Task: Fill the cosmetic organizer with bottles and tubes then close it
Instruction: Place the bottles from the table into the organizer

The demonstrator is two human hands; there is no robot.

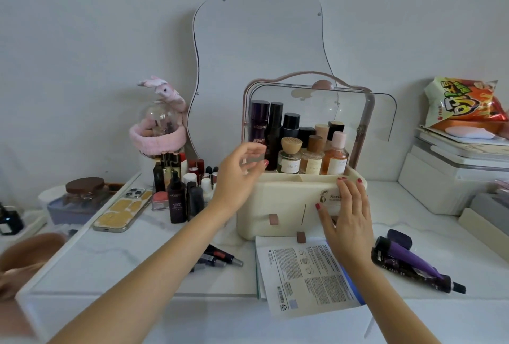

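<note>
Organizer (286, 206): cream case, centre of the white table (137, 255), in front of the mirror (259, 48).
Lid (358, 112): clear, raised.
Bottles (297, 142): upright, filling the top compartment.
Left hand (239, 175): fingers loosely spread, at the organizer's left edge; holds nothing.
Right hand (347, 217): flat, fingers spread, pressed on the front panel.
Tubes (413, 261): purple, lying on the table, right of the organizer.
Leaflet (303, 274): in front of the organizer.

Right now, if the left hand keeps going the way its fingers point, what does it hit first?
Probably the tall dark bottle at the organizer's left end; the left hand's fingertips already overlap its lower part, though depth is unclear.
</note>
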